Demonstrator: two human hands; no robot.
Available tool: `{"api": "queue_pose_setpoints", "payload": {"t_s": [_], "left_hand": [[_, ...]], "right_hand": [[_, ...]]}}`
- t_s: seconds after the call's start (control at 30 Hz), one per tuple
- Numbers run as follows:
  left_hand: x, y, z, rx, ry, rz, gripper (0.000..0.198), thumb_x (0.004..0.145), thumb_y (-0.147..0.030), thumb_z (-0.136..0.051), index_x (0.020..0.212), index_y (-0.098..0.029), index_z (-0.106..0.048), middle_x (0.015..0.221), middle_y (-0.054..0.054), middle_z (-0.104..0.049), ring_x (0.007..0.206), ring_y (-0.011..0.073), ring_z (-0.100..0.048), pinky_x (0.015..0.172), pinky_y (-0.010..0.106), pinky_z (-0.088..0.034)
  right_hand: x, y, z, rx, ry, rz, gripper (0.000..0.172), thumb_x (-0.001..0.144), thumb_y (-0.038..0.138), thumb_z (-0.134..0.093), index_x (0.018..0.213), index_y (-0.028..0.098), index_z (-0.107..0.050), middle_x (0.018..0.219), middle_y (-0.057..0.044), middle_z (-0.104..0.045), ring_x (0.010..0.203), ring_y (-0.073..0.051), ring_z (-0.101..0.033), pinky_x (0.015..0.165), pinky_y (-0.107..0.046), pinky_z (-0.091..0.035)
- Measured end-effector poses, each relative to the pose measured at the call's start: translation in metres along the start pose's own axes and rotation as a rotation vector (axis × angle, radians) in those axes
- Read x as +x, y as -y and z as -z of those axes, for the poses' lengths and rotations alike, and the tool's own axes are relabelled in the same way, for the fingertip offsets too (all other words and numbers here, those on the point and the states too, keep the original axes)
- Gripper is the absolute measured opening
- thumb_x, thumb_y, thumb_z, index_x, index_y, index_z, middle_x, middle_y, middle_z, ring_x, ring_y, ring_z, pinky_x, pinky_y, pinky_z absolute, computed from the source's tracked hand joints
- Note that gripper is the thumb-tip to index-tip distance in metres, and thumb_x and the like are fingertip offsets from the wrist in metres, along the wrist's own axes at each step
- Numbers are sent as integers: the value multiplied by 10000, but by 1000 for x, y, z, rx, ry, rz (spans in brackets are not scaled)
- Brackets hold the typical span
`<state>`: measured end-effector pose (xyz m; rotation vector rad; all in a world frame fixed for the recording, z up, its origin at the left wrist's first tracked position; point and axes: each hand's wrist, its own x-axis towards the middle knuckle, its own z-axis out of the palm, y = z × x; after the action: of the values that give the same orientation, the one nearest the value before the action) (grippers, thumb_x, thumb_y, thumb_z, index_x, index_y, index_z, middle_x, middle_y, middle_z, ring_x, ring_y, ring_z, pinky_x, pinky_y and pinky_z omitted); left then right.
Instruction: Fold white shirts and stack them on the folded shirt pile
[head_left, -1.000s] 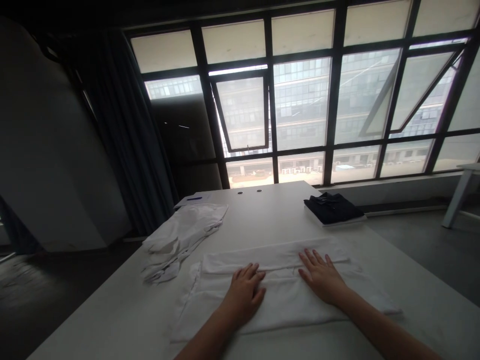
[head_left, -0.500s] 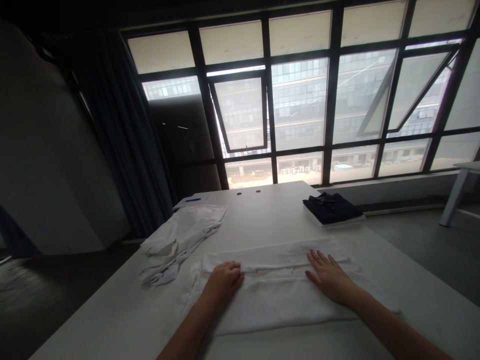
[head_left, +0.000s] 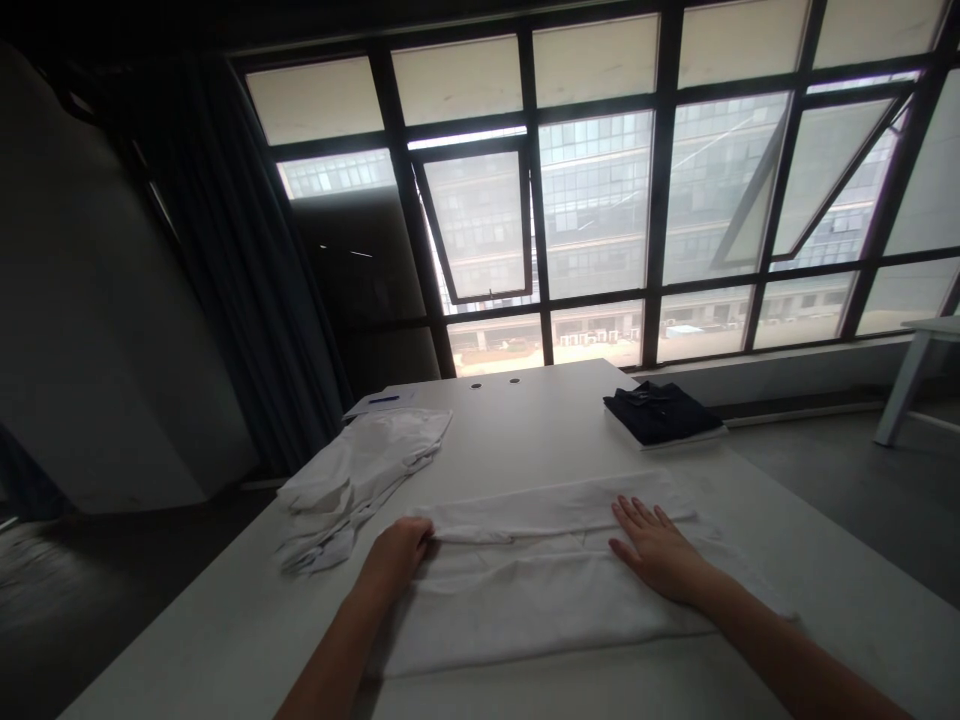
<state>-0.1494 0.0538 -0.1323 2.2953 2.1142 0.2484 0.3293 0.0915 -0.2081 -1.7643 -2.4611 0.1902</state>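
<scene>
A white garment point(head_left: 540, 590) lies spread flat across the near part of a white table point(head_left: 540, 430), with a folded band along its far edge. My left hand point(head_left: 397, 555) rests at the garment's left end, fingers curled and closed on the cloth's edge. On the right half, my right hand point(head_left: 652, 548) lies flat with its fingers stretched out, pressing the cloth down.
A crumpled white garment point(head_left: 360, 475) lies at the table's left edge. A folded dark garment point(head_left: 660, 412) sits on a white board at the far right. Paper with a blue pen point(head_left: 386, 400) lies at the far left. Large windows stand behind; floor drops away right.
My left hand has slid leftward along the garment from its middle to its left end and closed on the edge. My right hand has stayed flat in place.
</scene>
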Motion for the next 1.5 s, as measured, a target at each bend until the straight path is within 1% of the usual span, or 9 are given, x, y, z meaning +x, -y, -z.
{"api": "queue_pose_setpoints", "payload": {"t_s": [0.3,0.67,0.83,0.93,1.03,1.17,1.27,1.37,1.5], "left_hand": [[0,-6,3,72,47,44,206,818,-101,-515,830,-213,-687,881,51,-731,887,242,-662,781,295,-394],[-9,-22,10,161,50,9,247,804,-73,-499,842,-210,-701,890,75,-740,858,268,-691,781,343,-456],[-14,-61,6,78,-82,-123,412,899,-112,-459,1242,-232,-653,1247,92,-696,1167,263,-627,1049,402,-413],[-20,-94,-8,-21,-133,-349,482,968,-320,-501,1447,-261,-498,1514,76,-506,1403,269,-440,1186,441,-299],[-26,-119,-26,-57,-76,-455,633,961,-419,-531,1552,-290,-344,1626,55,-330,1496,287,-287,1227,490,-225],[-24,-128,-42,-114,5,-430,657,986,-436,-491,1587,-289,-267,1627,53,-326,1500,269,-285,1239,485,-206],[-21,-122,-43,-140,64,-428,612,1008,-463,-450,1579,-320,-285,1628,23,-323,1503,254,-280,1242,475,-210],[-22,-115,-43,-131,102,-433,608,1020,-484,-428,1586,-349,-250,1647,-6,-265,1521,249,-228,1246,480,-201],[-23,-111,-46,-102,122,-417,560,1052,-433,-352,1591,-361,-218,1652,-16,-239,1528,249,-200,1240,499,-204]], "right_hand": [[-1,0,2,25,14,-1,821,963,711,-205,1589,185,-267,1664,-85,-188,1535,-306,-141,1236,-529,-87],[-1,-1,0,31,-10,8,796,966,697,-221,1585,201,-288,1657,-88,-216,1533,-310,-154,1226,-556,-89],[0,3,-1,13,-30,-2,774,970,661,-264,1573,181,-322,1650,-113,-239,1526,-330,-174,1218,-578,-90],[0,9,5,10,-51,1,706,981,579,-306,1554,172,-367,1647,-120,-249,1525,-350,-163,1203,-611,-101],[-3,22,14,57,-95,114,631,983,469,-350,1543,181,-392,1661,-91,-213,1538,-323,-115,1217,-579,-104],[-11,48,23,182,-68,317,634,991,479,-379,1572,229,-331,1656,-63,-239,1534,-278,-161,1242,-508,-108],[-14,57,23,203,-3,360,660,1004,575,-327,1589,274,-274,1653,-47,-249,1528,-269,-190,1244,-507,-100],[-10,41,20,148,-4,262,679,994,652,-268,1582,312,-282,1660,-38,-219,1533,-293,-158,1234,-550,-68],[-1,-11,13,56,-25,30,720,965,697,-253,1575,317,-301,1663,-48,-216,1530,-344,-141,1205,-619,-47]]}}
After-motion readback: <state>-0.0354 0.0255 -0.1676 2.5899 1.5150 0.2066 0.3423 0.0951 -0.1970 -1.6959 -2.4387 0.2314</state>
